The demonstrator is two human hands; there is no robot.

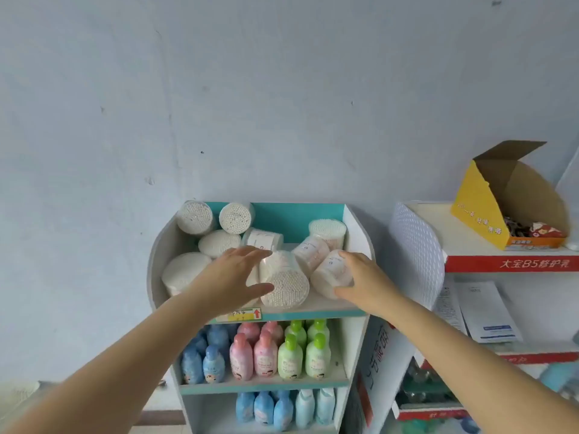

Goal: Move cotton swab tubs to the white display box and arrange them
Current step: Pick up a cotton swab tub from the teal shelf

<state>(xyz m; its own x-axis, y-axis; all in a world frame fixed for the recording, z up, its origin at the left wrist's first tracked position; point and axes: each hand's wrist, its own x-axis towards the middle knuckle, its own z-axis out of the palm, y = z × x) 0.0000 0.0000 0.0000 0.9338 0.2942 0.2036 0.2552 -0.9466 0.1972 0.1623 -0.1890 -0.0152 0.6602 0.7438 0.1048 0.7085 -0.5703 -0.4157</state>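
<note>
Tubs: cotton swab tubs (219,242) fill the top shelf of the white display box (357,233), most lying on their sides, some with the swab ends facing me.
Far left: two tubs lean against the teal back wall (282,217), side by side, with more piled nearer below them.
Left hand (232,277): released, fingers straight and spread; fingertips over the top of the middle tub (283,281), thumb against its near end.
Middle tub: lying down near the shelf's front edge, round swab face toward me.
Right hand (360,278): grasping the right tub (329,274), fingers curved over its top and thumb beneath.
Right tub: tilted, just beside the middle tub, close to the box's right wall.
Far right: two more tubs rest behind it, one on the other.
Price tag (239,314): yellow, with a red arrow, on the shelf's front lip.
Lower shelf: blue, pink and green bottles (266,355) stand in rows.
Right of the box: a yellow carton (507,211) sits open on a neighbouring white shelf (438,227).
</note>
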